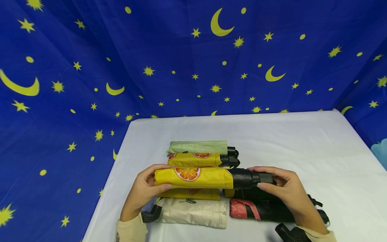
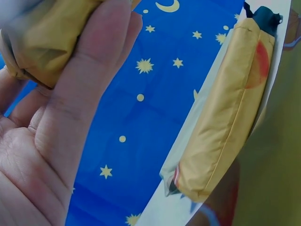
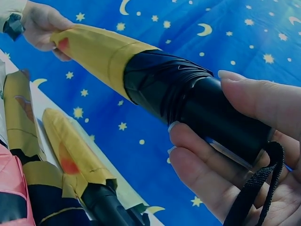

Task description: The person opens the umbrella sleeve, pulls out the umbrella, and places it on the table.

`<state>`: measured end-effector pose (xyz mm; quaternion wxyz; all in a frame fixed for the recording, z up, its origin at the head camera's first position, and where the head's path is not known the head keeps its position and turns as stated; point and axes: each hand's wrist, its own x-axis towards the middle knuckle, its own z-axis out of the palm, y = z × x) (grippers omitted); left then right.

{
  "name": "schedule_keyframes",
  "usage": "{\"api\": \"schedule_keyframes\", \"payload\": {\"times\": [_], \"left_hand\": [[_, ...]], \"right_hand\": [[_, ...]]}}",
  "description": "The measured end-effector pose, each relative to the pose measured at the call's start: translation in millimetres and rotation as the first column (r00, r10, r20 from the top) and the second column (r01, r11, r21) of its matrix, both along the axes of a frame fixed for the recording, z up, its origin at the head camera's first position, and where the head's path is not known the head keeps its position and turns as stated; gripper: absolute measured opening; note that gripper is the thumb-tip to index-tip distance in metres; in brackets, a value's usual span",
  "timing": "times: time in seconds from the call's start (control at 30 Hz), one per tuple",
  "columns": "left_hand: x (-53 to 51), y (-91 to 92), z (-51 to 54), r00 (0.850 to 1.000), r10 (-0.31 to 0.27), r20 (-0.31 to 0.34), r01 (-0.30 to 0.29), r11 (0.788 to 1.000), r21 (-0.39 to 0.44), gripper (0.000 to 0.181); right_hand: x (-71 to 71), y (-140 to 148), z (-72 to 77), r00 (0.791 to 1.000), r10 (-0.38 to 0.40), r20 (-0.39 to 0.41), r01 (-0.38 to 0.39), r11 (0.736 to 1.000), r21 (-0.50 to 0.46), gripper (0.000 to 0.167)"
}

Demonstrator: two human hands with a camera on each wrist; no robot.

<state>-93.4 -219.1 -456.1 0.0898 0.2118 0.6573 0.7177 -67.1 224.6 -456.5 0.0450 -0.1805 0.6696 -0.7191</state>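
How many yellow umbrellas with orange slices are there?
3 visible: the held umbrella, in the left hand and right hand; the far umbrella, beside the green umbrella; the near umbrella, partly hidden, beside the beige umbrella. More may be hidden.

The umbrella (image 1: 216,178) in front has a yellow cover (image 1: 208,179) with an orange citrus-slice print, then black cloth (image 1: 242,178) and a black handle (image 1: 264,178). From that cover: at 12 o'clock, another slice-printed yellow umbrella (image 1: 193,161) and a pale green umbrella (image 1: 199,147); at 6, a cream umbrella (image 1: 193,213) with a dark leaf motif; at 4, a coral-and-black umbrella (image 1: 249,210). Blue backdrop (image 1: 181,43), yellow moons, stars and dots.
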Motion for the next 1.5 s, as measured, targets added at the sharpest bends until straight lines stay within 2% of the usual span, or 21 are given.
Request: {"api": "schedule_keyframes", "payload": {"times": [0.1, 0.23, 0.4, 0.63, 0.93, 1.23, 1.4, 1.5], "left_hand": [[1.0, -3.6, -0.8, 1.0, 0.012, 0.001, -0.012, 1.0, 0.002, 0.052], [2.2, -7.6, -1.1, 1.0, 0.02, 0.005, -0.02, 1.0, 0.004, 0.052], [2.4, -8.8, -1.1, 1.0, 0.02, 0.001, -0.02, 1.0, 0.003, 0.052], [2.9, -9.5, -0.7, 1.0, 0.025, 0.002, -0.025, 1.0, 0.006, 0.052], [3.6, -11.3, -0.2, 1.0, 0.021, -0.004, -0.021, 1.0, 0.019, 0.048], [4.9, -14.1, 3.3, 1.0, 0.005, -0.003, -0.005, 0.999, 0.036, 0.046], [6.3, -16.1, 3.9, 1.0, 0.02, -0.008, -0.02, 0.999, 0.024, 0.045], [7.5, -17.5, 3.7, 0.999, 0.037, -0.01, -0.036, 0.999, 0.019, 0.044]], "right_hand": [[1.3, 3.2, -0.6, 1.0, -0.005, 0.01, 0.005, 1.0, -0.01, 0.04], [1.3, 6.6, -1.9, 0.999, 0.01, -0.03, -0.011, 0.999, -0.038, 0.04], [1.8, 8.6, -2.4, 0.999, -0.006, -0.035, 0.005, 1.0, -0.019, 0.039], [4.0, 11.1, -3.6, 0.999, 0.002, -0.047, -0.005, 0.998, -0.066, 0.039], [5.4, 15.2, -4.8, 0.997, -0.012, -0.081, 0.008, 0.999, -0.045, 0.039], [7.2, 16.4, 0.5, 0.998, -0.029, -0.051, 0.028, 1.0, -0.013, 0.037], [8.7, 18.5, 2.9, 0.998, -0.064, -0.013, 0.064, 0.997, 0.045, 0.036], [9.0, 20.1, 1.9, 0.997, -0.055, -0.046, 0.056, 0.998, 0.009, 0.037]]}}
